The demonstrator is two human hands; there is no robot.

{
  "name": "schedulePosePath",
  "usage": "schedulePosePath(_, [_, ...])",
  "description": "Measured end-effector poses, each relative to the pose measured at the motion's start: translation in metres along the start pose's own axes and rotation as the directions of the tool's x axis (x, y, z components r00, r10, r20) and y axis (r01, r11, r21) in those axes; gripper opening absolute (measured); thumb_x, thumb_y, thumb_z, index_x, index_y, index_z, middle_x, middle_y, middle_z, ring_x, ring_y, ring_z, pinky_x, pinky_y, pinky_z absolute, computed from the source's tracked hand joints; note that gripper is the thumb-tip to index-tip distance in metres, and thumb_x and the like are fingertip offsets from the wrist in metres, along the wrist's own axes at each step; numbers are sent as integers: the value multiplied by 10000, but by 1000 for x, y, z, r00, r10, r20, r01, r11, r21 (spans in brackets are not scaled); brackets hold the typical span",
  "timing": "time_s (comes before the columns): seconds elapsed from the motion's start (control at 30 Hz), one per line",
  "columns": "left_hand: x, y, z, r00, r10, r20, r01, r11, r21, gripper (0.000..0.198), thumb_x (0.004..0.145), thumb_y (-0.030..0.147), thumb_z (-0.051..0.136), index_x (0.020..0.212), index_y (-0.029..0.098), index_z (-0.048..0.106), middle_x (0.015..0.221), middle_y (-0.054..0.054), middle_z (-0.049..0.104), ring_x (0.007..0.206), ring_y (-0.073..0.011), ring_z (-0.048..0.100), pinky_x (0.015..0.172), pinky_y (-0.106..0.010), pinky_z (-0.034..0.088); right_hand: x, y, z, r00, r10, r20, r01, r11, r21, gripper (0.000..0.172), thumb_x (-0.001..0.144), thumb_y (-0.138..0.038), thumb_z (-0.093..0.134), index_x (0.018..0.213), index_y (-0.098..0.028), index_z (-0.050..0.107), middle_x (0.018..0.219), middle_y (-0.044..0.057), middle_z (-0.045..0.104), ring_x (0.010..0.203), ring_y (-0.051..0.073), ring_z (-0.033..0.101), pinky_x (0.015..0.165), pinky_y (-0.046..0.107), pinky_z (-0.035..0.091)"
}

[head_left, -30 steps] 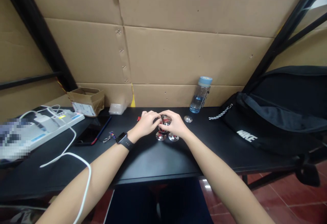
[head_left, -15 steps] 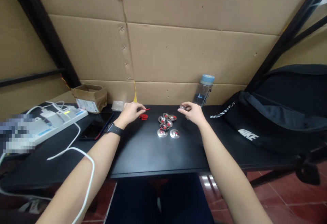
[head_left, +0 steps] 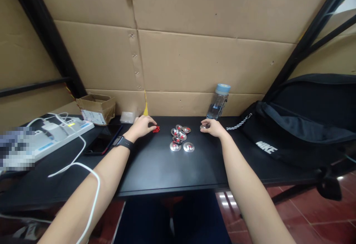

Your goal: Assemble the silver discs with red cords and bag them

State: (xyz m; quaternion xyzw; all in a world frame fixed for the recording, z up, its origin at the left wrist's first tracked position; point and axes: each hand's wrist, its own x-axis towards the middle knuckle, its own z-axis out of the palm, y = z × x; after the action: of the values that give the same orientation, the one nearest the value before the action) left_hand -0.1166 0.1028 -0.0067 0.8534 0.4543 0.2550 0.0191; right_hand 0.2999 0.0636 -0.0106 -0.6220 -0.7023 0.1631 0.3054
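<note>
My left hand (head_left: 142, 127), with a black watch at its wrist, is at a small bundle of red cord (head_left: 157, 129) on the black table. Its thumb and forefinger are closed at the bundle's left edge. Low over the table on the right, my right hand (head_left: 213, 128) has its fingers curled around a small silvery disc (head_left: 205, 127), partly hidden by them. Between the hands lies a loose cluster of several shiny domed discs with red centres (head_left: 181, 135), some overlapping. Two more discs, one at front right (head_left: 188, 147), lie nearest to me.
Behind my right hand stands a water bottle (head_left: 218, 103) with a blue lid. A black backpack (head_left: 294, 125) fills the right side. On the left are a cardboard box (head_left: 97, 108), a phone-like black slab (head_left: 101, 142), a power strip (head_left: 61, 136) and a white cable (head_left: 97, 184) across my left forearm.
My left hand has lowered onto the red bundle; the short red strand that stuck out from its fingers no longer shows apart. My right hand has brought its disc down toward the table.
</note>
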Motion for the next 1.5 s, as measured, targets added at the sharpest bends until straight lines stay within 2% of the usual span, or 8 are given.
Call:
schedulePosePath(0.17, [-1, 35, -8, 984, 168, 65, -163, 984, -69, 198, 867, 391, 655, 930, 247, 776, 1016, -55, 749, 943, -217, 667, 874, -320, 469, 1, 4, -1, 1000, 1, 31, -1, 1000, 1, 502, 644, -182, 861, 1127, -156, 730, 1090, 99, 767, 989, 222, 717, 932, 325, 531])
schedulePosePath(0.27, [-4, 61, -9, 922, 335, 193, -291, 930, -223, 176, 841, 373, 704, 952, 255, 776, 966, -32, 753, 896, -194, 678, 829, -283, 470, 1, 6, -1, 999, 12, 34, -11, 1000, -26, 501, 653, -219, 861, 1136, -172, 735, 1091, 89, 766, 962, 221, 712, 902, 325, 532])
schedulePosePath(0.4, [-8, 84, 0, 862, 439, 253, -354, 879, -318, 165, 783, 359, 779, 923, 271, 780, 925, -9, 756, 849, -186, 686, 797, -275, 458, 0, 6, -2, 999, 45, -23, -47, 995, -90, 560, 625, -314, 885, 1146, -171, 737, 1067, 96, 751, 921, 217, 703, 859, 312, 527])
schedulePosePath(0.67, [-10, 97, 9, 854, 463, 235, -352, 850, -393, 152, 811, 389, 767, 898, 265, 783, 896, -22, 758, 844, -192, 694, 796, -277, 472, 0, 5, -1, 999, 26, -18, -29, 990, -136, 348, 724, -317, 804, 1041, -179, 764, 956, 61, 749, 794, 175, 682, 782, 279, 510])
schedulePosePath(0.9, [-9, 103, 17, 822, 522, 227, -385, 803, -455, 123, 845, 358, 748, 918, 277, 805, 915, -23, 769, 861, -183, 696, 837, -277, 483, 0, 3, -1, 1000, 14, 3, -13, 986, -164, 406, 665, -227, 829, 1063, -182, 760, 994, 63, 746, 812, 181, 677, 798, 284, 508])
schedulePosePath(1.17, [-11, 108, 3, 861, 472, 191, -349, 820, -453, 110, 882, 327, 706, 895, 241, 773, 933, -22, 768, 871, -178, 695, 820, -272, 479, 0, 4, -4, 998, 38, 48, -28, 982, -188, 430, 708, -287, 812, 1120, -184, 744, 1041, 82, 733, 831, 191, 675, 794, 289, 507])
schedulePosePath(1.37, [-9, 104, -7, 918, 388, 79, -326, 855, -403, 91, 867, 308, 724, 866, 223, 760, 904, -10, 759, 828, -164, 673, 785, -276, 461, 1, 3, -1, 1000, 11, 26, -6, 982, -188, 271, 785, -315, 747, 1022, -184, 764, 984, 75, 746, 757, 171, 667, 762, 276, 506])
schedulePosePath(1.5, [-10, 100, -8, 936, 340, 92, -266, 854, -448, 103, 856, 305, 729, 872, 209, 764, 888, -13, 759, 819, -162, 676, 778, -271, 472, -1, 3, -2, 1000, 11, 25, -6, 979, -205, 255, 772, -286, 756, 1007, -186, 763, 979, 72, 744, 781, 174, 667, 770, 276, 506])
